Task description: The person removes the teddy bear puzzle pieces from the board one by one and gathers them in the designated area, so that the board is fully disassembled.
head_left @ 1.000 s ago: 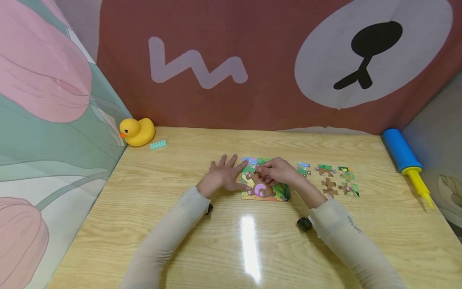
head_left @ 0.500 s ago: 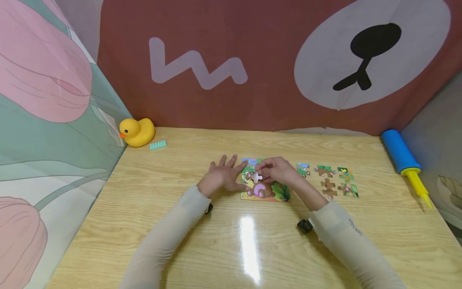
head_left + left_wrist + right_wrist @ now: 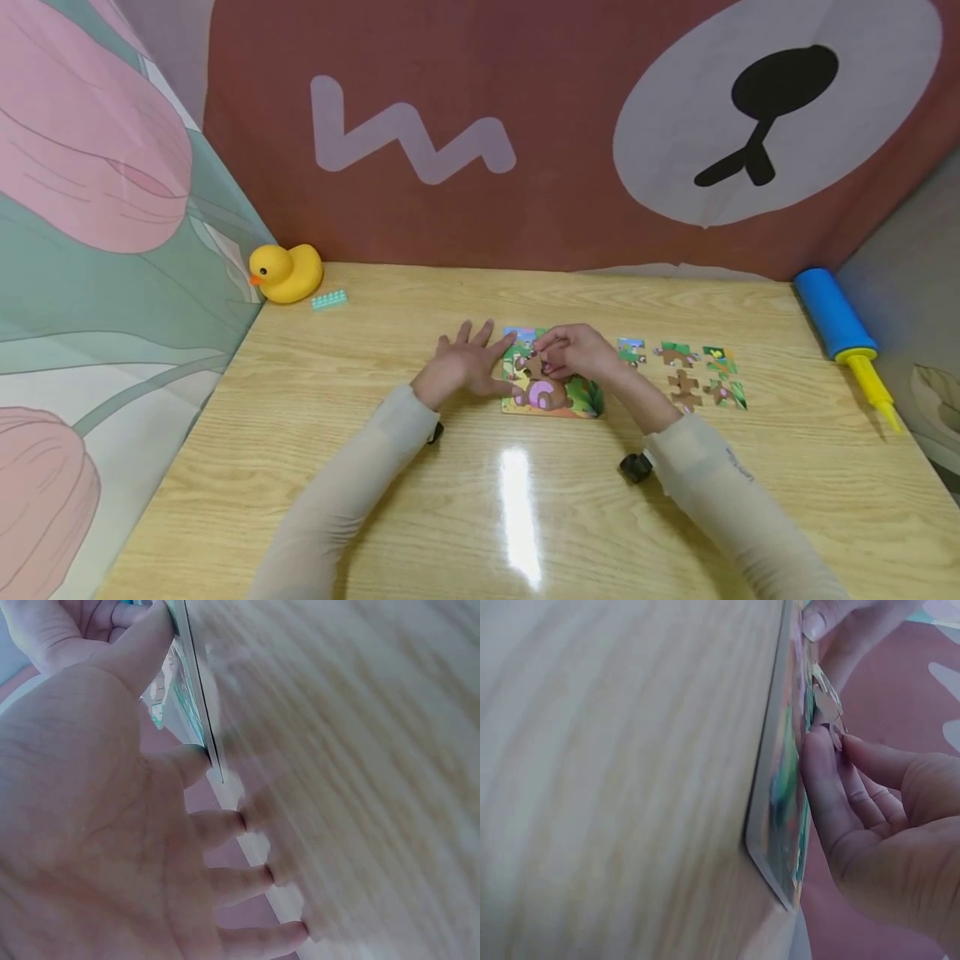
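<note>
A picture puzzle on a thin board (image 3: 551,410), showing a brown bear with a pink belly, lies on the table. My left hand (image 3: 467,367) is spread at its left side, with thumb and index finger resting on the board's edge; in the left wrist view the other fingertips (image 3: 259,877) touch the tabletop. Above the board, my right hand (image 3: 581,352) pinches a brown puzzle piece (image 3: 827,706) between thumb and index finger. That piece is tilted over the bear's upper part, and the fingers partly hide it. The board's upper right is covered by my right hand.
Several loose puzzle pieces (image 3: 684,388) lie to the right of the board. A yellow rubber duck (image 3: 287,275) and a mint toy brick (image 3: 329,300) stand at the back left. At the right edge lies a blue and yellow pump (image 3: 838,321).
The puzzle piece in my right hand has come into fuller view and changed its tilt; its glare from half a second ago is gone. My left hand stays in place.
</note>
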The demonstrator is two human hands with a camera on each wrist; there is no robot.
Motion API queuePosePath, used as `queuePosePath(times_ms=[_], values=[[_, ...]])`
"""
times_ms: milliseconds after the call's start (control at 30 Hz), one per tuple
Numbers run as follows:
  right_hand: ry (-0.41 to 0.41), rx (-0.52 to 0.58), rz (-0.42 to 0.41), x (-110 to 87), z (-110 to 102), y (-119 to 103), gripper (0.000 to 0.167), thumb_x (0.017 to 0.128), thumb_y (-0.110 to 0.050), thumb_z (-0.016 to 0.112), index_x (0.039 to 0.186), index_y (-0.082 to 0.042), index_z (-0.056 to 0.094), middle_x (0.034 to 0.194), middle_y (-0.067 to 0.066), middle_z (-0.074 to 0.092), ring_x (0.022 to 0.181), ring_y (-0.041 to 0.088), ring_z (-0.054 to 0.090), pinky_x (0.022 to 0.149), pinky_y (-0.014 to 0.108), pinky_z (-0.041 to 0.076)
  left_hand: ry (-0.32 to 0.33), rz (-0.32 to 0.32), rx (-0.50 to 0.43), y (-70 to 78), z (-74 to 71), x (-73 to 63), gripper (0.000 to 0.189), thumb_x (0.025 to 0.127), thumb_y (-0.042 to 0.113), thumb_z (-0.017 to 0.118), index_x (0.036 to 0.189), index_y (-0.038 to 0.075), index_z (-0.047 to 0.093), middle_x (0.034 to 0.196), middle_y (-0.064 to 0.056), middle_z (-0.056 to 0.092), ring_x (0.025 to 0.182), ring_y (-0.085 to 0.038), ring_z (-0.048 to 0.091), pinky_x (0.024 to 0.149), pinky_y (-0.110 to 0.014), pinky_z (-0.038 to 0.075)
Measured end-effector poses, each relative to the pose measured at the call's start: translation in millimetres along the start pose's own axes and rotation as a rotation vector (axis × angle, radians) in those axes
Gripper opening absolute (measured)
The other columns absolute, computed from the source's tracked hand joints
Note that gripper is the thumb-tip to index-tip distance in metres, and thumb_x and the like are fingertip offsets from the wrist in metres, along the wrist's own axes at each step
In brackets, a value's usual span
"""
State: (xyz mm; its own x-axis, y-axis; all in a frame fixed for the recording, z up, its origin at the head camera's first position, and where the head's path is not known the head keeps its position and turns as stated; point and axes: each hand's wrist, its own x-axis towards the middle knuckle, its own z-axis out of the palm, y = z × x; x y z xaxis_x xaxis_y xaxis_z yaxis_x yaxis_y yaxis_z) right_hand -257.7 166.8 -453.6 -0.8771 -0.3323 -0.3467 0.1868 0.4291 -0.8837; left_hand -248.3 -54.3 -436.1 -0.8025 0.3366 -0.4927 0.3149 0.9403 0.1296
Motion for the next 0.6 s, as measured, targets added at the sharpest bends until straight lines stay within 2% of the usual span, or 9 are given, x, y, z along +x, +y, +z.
queuePosePath(times_ms=[233,433,600], values=[[-0.016,0.087,0.008,-7.5,-17,5,0.028,0.104,-0.008,0.053,0.127,0.005,0.059,0.104,0.013,0.069,0.085,0.018,0.070,0.079,0.034,0.063,-0.004,0.008,-0.010,0.0,-0.1,-0.2,0.097,0.089,0.076,0.053,0.162,0.042,-0.001,0.172,-0.003,-0.008,0.158,-0.039,-0.006,0.124,-0.067,0.007],[0.004,0.093,0.020,-19.7,-37,14,0.030,0.105,-0.010,0.052,0.130,0.006,0.057,0.102,0.010,0.064,0.083,0.017,0.068,0.081,0.034,0.063,-0.001,0.009,-0.010,-0.4,-1.0,-0.9,0.097,0.090,0.075,0.053,0.162,0.042,-0.002,0.172,-0.003,-0.009,0.158,-0.039,-0.007,0.124,-0.067,0.006],[0.009,0.104,0.018,-34.4,-55,26,0.036,0.106,-0.012,0.051,0.136,0.009,0.052,0.106,0.010,0.064,0.086,0.015,0.070,0.084,0.032,0.062,-0.002,0.015,-0.013,-0.7,-0.4,0.0,0.096,0.090,0.075,0.053,0.162,0.042,-0.001,0.172,-0.003,-0.009,0.158,-0.040,-0.007,0.124,-0.068,0.007]])
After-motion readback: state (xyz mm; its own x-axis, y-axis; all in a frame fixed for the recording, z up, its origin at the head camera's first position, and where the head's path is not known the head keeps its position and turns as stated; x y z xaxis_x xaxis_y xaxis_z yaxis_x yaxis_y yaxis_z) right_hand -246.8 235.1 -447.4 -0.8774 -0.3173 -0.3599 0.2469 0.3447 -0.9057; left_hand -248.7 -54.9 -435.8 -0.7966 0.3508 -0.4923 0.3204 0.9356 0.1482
